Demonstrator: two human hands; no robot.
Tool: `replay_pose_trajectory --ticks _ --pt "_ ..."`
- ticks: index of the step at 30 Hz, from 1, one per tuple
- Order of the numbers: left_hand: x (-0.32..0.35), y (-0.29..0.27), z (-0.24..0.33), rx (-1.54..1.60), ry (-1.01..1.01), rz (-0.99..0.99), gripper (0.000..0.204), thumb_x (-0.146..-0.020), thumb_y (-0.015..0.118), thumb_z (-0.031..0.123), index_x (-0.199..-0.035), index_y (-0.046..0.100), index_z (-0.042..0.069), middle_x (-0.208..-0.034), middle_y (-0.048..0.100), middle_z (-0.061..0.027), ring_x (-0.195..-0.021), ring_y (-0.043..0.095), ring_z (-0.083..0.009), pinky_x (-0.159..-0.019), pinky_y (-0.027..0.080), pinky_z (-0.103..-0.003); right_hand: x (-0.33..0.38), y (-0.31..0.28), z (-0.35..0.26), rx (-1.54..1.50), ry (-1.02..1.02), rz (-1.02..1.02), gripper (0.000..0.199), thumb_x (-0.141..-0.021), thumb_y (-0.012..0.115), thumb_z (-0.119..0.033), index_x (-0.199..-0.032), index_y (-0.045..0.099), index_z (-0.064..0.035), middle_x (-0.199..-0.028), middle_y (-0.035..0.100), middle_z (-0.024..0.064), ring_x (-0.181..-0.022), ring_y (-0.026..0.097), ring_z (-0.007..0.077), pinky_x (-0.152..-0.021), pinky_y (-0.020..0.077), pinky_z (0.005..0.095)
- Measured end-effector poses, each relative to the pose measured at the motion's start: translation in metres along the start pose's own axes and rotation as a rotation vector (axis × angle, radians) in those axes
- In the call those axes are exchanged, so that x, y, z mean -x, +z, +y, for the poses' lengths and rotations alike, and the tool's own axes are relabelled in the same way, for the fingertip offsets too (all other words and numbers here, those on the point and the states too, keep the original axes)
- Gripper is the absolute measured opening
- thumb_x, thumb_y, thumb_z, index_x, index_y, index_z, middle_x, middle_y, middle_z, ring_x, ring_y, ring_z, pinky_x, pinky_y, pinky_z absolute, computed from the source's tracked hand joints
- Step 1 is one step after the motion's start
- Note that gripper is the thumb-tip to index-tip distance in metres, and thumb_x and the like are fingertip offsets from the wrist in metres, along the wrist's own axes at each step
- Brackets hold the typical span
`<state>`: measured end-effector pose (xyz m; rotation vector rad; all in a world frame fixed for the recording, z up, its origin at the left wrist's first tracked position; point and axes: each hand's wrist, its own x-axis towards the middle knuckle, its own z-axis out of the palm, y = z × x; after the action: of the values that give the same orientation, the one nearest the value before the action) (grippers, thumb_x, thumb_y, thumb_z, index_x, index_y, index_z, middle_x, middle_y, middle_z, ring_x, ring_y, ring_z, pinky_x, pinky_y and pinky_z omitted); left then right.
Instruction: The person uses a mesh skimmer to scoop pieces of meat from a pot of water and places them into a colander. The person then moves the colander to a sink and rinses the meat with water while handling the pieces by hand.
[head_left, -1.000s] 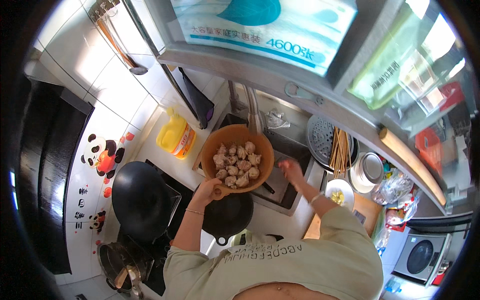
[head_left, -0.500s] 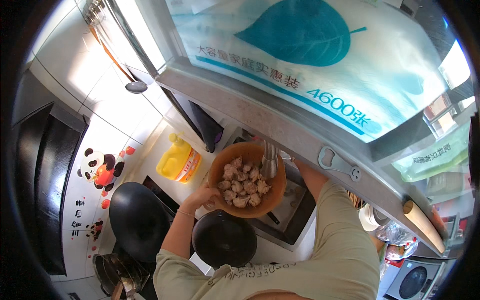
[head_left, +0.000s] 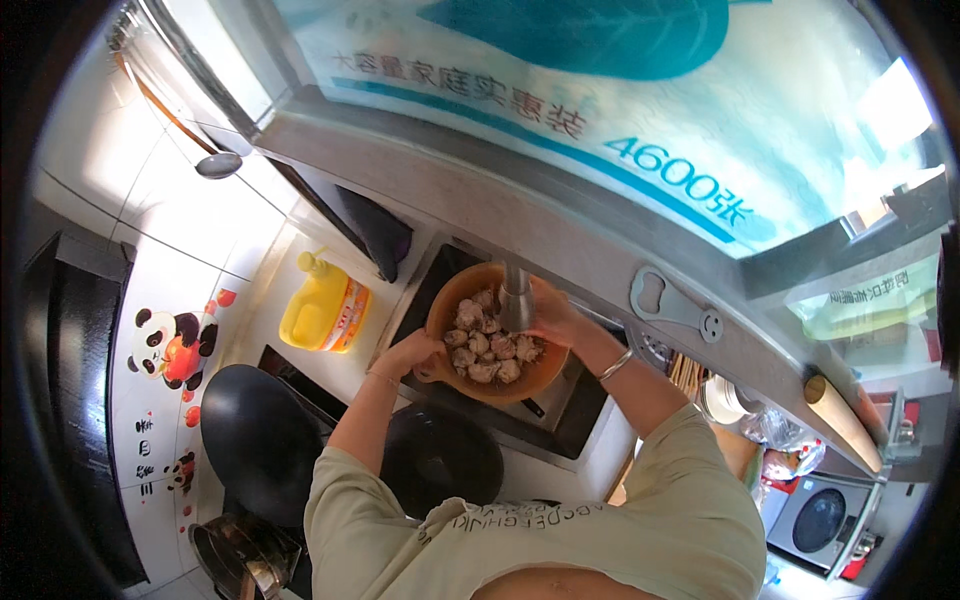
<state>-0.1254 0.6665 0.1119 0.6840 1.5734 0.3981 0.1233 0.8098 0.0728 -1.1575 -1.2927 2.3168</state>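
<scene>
An orange-brown basin [head_left: 550, 371] with pale chunks of meat [head_left: 483, 343] in it is held over the sink [head_left: 578, 415]. My left hand [head_left: 417, 351] is closed on its left rim. At the right rim, beside the metal faucet [head_left: 515, 300], my right hand [head_left: 553, 312] grips the basin; some of its fingers are hidden. The faucet's spout hangs over the right part of the meat. I cannot make out running water.
A black wok [head_left: 440, 460] sits in front of me, with a black domed lid or pan [head_left: 262, 440] on the left. A yellow pump bottle [head_left: 325, 305] stands on the counter. A shelf edge [head_left: 500, 205] crosses above the sink, a bottle opener [head_left: 676, 303] on it.
The basin has shifted to the right over the sink, with my left hand still on it. My right hand has come from behind the faucet onto the basin's right rim. The view has shifted.
</scene>
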Motion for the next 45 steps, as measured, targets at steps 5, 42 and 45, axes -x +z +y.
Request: replay_pose_trajectory --ticks 5,42,45 --pt "0.003 0.021 0.003 0.121 0.021 -0.003 0.017 -0.074 0.057 0.012 -0.084 0.057 -0.002 -0.068 0.055 -0.0072 -0.058 0.052 -0.0146 -0.054 0.045 -0.027 0.054 0.054 -0.015 -0.445 0.107 -0.102 0.019 -0.086 0.051 -0.009 -0.104 0.053 -0.0041 -0.091 0.055 0.0086 -0.088 0.056 0.0166 -0.075 0.0480 0.0305" --pt "0.020 0.046 0.008 0.122 0.105 -0.011 0.020 -0.073 0.057 0.009 -0.087 0.056 -0.005 -0.071 0.057 -0.0055 -0.063 0.054 -0.0126 -0.059 0.046 -0.026 0.051 -0.011 0.013 1.953 -0.364 0.187 0.017 -0.073 0.058 -0.016 -0.088 0.064 -0.0148 -0.104 0.051 0.0027 -0.107 0.041 0.0212 -0.086 0.0351 0.0338" --pt "0.021 0.045 0.011 0.076 0.091 -0.011 0.021 -0.073 0.057 0.009 -0.089 0.056 -0.005 -0.074 0.057 -0.0057 -0.064 0.053 -0.0130 -0.060 0.046 -0.026 0.024 -0.035 0.033 1.803 -0.489 0.152 0.016 -0.074 0.057 -0.018 -0.088 0.065 -0.0165 -0.103 0.051 0.0007 -0.107 0.041 0.0201 -0.086 0.0332 0.0317"
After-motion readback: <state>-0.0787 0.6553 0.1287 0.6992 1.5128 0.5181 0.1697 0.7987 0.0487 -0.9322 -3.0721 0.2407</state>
